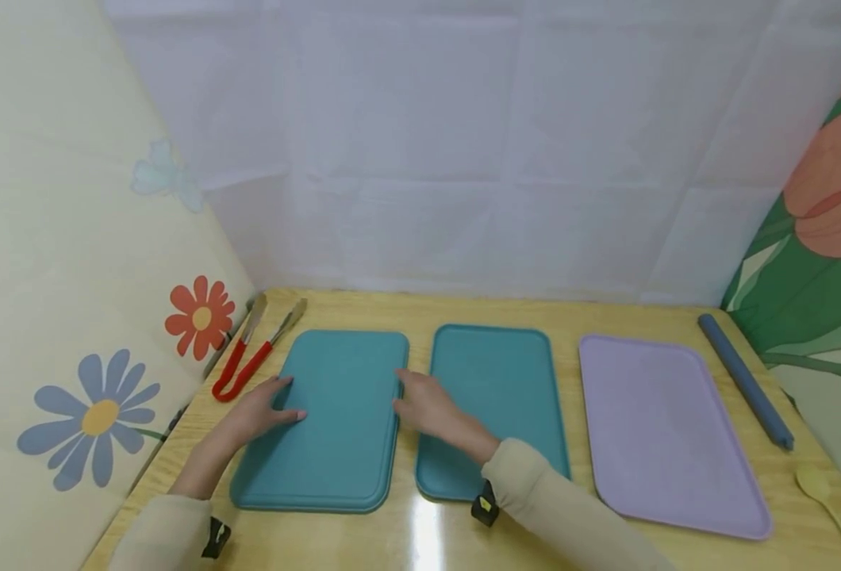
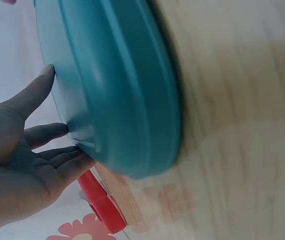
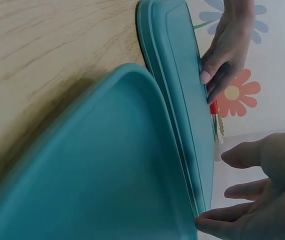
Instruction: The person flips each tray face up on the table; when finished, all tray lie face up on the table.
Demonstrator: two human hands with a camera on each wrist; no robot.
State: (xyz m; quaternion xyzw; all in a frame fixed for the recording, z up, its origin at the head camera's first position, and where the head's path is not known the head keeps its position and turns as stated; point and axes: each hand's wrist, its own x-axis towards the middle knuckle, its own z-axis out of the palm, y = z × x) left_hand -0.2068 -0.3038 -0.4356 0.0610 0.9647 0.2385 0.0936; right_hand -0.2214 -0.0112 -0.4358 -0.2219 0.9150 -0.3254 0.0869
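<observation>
While my left hand rests loosely at its left side, thumb over the top, the flat-topped, plastic-looking teal rectangular tray with rounded corners lies on the left part of the pale wood-grain table, its long axis running away from me and leaning slightly right. At its right edge is my right hand, relaxed fingers pointing left (whether they press, I cannot tell); neither hand clasps anything. Just beside lies a raised-rim teal rectangular tray, partly beneath my right hand.
</observation>
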